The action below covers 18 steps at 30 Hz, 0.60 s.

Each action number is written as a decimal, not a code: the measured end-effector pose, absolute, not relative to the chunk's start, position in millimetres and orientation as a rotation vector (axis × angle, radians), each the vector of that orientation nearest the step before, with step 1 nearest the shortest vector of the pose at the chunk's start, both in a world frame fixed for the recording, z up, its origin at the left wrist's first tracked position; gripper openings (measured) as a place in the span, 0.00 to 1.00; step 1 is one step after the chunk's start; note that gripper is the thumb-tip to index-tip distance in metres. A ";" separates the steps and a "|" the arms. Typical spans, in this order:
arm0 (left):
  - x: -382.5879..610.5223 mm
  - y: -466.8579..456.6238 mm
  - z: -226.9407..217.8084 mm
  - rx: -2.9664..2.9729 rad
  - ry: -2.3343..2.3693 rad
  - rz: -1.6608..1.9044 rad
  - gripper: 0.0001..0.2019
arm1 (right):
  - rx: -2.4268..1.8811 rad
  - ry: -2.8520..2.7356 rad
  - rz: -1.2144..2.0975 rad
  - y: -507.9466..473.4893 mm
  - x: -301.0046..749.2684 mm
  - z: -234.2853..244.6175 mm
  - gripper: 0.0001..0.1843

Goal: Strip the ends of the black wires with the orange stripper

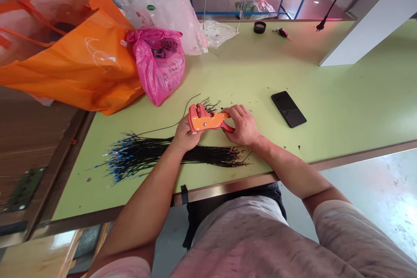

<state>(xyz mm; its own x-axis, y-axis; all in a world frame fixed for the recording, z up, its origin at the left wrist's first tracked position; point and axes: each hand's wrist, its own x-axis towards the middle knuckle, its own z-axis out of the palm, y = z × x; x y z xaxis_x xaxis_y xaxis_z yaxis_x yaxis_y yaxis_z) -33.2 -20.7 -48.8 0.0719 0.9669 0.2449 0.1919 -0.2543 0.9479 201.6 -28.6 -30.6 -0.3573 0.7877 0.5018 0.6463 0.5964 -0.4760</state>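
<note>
A wire stripper [206, 122] with an orange body and red jaws is held above the table, its head pointing left. My right hand [243, 126] is closed around its handles. Beside the stripper's head, my left hand [187, 135] has its fingers curled and partly hidden behind the tool; what they pinch cannot be made out. One thin black wire [156, 130] runs up close to this hand and curves away behind it. Below both hands lies a thick bundle of black wires [208, 154], with blue tips at its left end and coppery tips at its right.
Short black wires [210, 105] and scraps lie behind the stripper. To the right rests a black phone [289, 109]. An orange bag [74, 52], a pink plastic bag [161, 65] and clear bags [169, 8] crowd the back left. A black round cap [259, 27] and keys [282, 33] sit farther back.
</note>
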 end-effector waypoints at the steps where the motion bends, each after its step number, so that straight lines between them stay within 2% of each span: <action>1: -32.8 -20.8 -48.0 1.573 1.183 1.255 0.22 | -1.140 -2.113 0.262 -28.7 201.2 -30.9 0.20; 5: -27.6 -22.3 -43.0 1.517 1.111 1.291 0.27 | -1.269 -2.119 0.368 -31.2 199.8 -32.5 0.15; 8: -22.9 -25.2 -37.7 1.418 1.047 1.327 0.30 | -1.299 -2.045 0.534 -32.6 200.1 -32.5 0.17; 14: -23.4 -33.1 -29.2 1.377 1.011 1.261 0.23 | -0.969 -1.686 1.008 -22.4 204.4 -32.1 0.26; 18: -24.7 -33.0 -29.8 1.376 0.963 1.215 0.35 | -1.024 -1.432 1.142 -11.5 206.7 -36.8 0.31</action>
